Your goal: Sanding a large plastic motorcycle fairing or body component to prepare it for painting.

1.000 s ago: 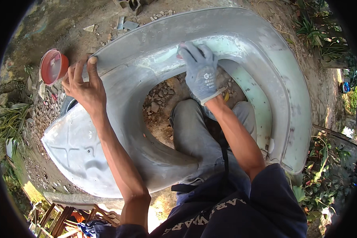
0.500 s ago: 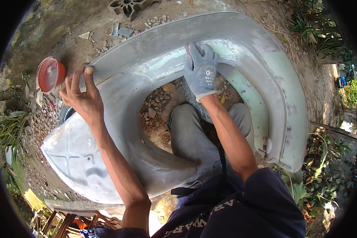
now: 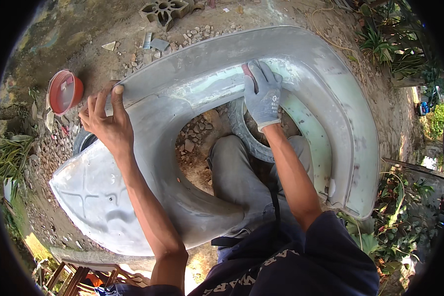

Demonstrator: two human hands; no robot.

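Out in the yard, on bare dirt (image 3: pixel 91 42), it's the gloved right hand (image 3: pixel 263 96) that leads: fingers close together, bent over a small reddish pad (image 3: pixel 247 72) gripped against the thumb, pressing down on the panel (image 3: pixel 155 123). And there's the panel, big, curved and grey, stretched out in front of the person and around the knees (image 3: pixel 229 160).

How far along does it look? Most of the face is a dull, fairly even grey. Right around the glove, though, it's patchy: a pale green band, whitish smears, grey bleeding in at the edges. I'd call that strip part-worked. The broad green flange on the right, dotted with dark spots, looks the less worked part. Whether any area is finished, I can't tell.

Over to the bare left hand (image 3: pixel 106 116): thumb and forefinger appear to pinch the panel's upper left edge, the other fingers loosely curled.

Just beside it, a red tub (image 3: pixel 79 93) with cloudy liquid inside. Through the panel's opening, a tyre (image 3: pixel 244 133) by the knees. Farther out, stones (image 3: pixel 202 35), metal scraps (image 3: pixel 159 45), a pierced block (image 3: pixel 166 10), and plants (image 3: pixel 377 49) at the rim.
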